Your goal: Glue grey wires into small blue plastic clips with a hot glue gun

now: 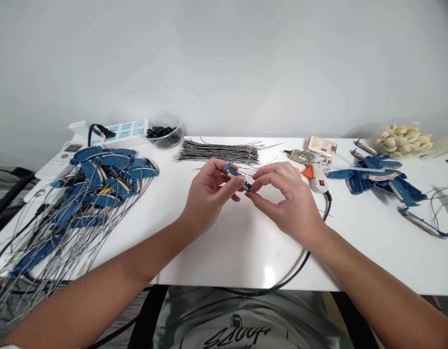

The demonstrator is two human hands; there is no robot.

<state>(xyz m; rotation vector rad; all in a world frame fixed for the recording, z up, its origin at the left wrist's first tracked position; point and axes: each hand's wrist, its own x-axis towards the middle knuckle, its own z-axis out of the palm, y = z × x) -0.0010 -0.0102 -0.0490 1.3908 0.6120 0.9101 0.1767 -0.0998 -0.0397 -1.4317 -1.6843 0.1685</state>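
Over the middle of the white table, my left hand (211,191) grips a narrow blue plastic piece (232,171) between thumb and fingers, tilted with its lower end to the right. My right hand (284,196) has thumb and forefinger pinched at that lower end, where a small dark spot shows. Whether a separate small part sits between those fingertips is too small to tell. Behind my hands lies a bundle of thin dark wires (218,152). A white glue gun (316,169) with an orange trigger rests just beyond my right hand, its nozzle to the left.
At left, blue plastic pieces with long wires (107,167) are heaped near a power strip (125,130). A clear tub (167,140) holds small black parts. More blue pieces (381,177) lie at right, before a bag of pale beige items (403,140). A black cable (300,269) crosses the front edge.
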